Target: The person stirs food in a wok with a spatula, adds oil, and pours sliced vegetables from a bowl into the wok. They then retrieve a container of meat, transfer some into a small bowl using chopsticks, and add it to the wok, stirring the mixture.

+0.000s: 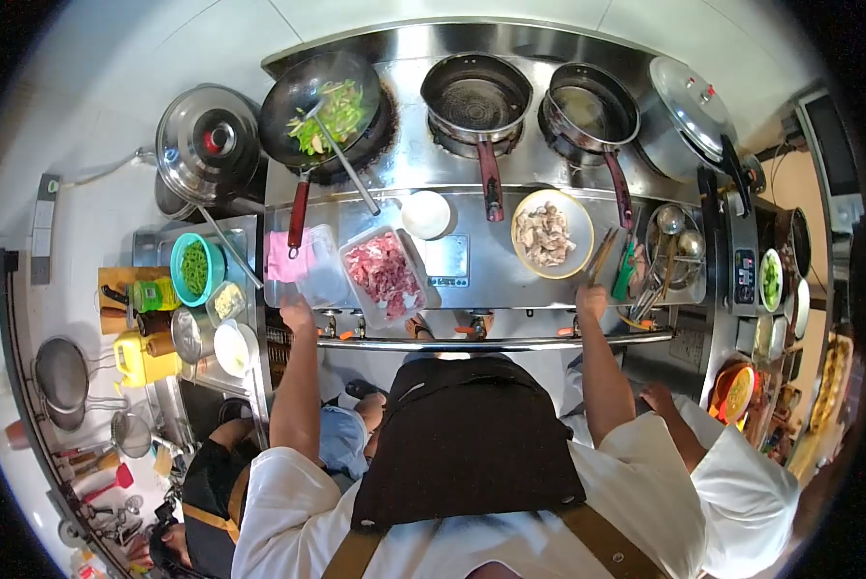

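Note:
My left hand (296, 314) is at the counter's front edge, below a pink cloth (284, 257) and a clear plastic lid (325, 277); its fingers are too small to make out. My right hand (592, 302) is closed at the same edge, around the lower ends of a pair of chopsticks (603, 253). A bowl of cooked, pale meat pieces (546, 236) stands just left of them. Between my hands are a clear tub of raw sliced meat (385, 275), a digital scale (448, 261) and a white bowl (426, 214).
On the stove, a wok (283, 108) holds green vegetables and a ladle (344, 159); two dark pans (476, 96) (587, 108) stand beside it. Lidded pots (206, 145) (689, 106) flank them. Green beans fill a turquoise bowl (176, 269) at left. Co-workers stand on both sides.

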